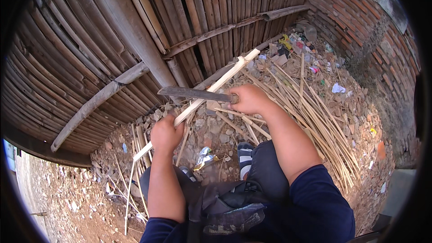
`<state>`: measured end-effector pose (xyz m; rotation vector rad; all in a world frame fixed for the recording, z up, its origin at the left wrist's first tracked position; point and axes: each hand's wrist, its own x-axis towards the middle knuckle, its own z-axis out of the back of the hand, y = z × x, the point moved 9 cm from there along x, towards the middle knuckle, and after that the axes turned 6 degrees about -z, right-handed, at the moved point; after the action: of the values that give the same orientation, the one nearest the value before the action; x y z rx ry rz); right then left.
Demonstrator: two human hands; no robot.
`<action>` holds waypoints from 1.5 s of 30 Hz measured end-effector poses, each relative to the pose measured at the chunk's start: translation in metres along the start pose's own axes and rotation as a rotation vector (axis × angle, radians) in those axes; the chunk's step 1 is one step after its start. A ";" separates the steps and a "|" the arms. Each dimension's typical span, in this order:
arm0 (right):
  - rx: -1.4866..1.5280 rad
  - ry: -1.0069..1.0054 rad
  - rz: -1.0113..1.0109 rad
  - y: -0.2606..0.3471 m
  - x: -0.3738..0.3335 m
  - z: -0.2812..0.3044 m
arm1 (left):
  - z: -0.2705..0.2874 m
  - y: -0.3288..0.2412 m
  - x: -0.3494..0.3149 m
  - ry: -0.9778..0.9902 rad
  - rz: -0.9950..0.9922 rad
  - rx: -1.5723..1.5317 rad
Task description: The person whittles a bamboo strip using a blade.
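Note:
My left hand (166,132) is wrapped around a long, pale strip of split bamboo or wood (225,77), gripping it in its lower part. The strip slants up and away to the right, and its far end looks notched or split. In my right hand (250,99) is the short handle of a machete (191,92). Its dark, worn blade points left and lies across the strip, just above my left hand. Whether the edge bites into the strip cannot be made out.
A bamboo slat wall (211,13) with a thick post (135,31) rises ahead. Many thin strips (324,130) lie piled on the right, more sticks (130,189) at the left. Rubble and litter (310,58) cover the ground. A brick wall (360,13) stands far right.

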<state>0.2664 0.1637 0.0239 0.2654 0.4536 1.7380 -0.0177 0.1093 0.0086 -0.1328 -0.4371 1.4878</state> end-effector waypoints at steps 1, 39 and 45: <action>0.026 0.006 -0.030 -0.005 0.001 0.003 | 0.000 0.000 0.000 -0.001 -0.009 0.011; 0.167 0.005 -0.190 -0.037 0.017 -0.010 | -0.015 -0.017 -0.001 0.113 -0.035 0.020; 0.159 -0.039 -0.154 -0.042 0.023 -0.016 | -0.017 -0.020 -0.002 0.117 -0.034 0.006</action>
<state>0.2917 0.1902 -0.0105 0.3680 0.5708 1.5467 0.0071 0.1080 -0.0002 -0.2053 -0.3392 1.4396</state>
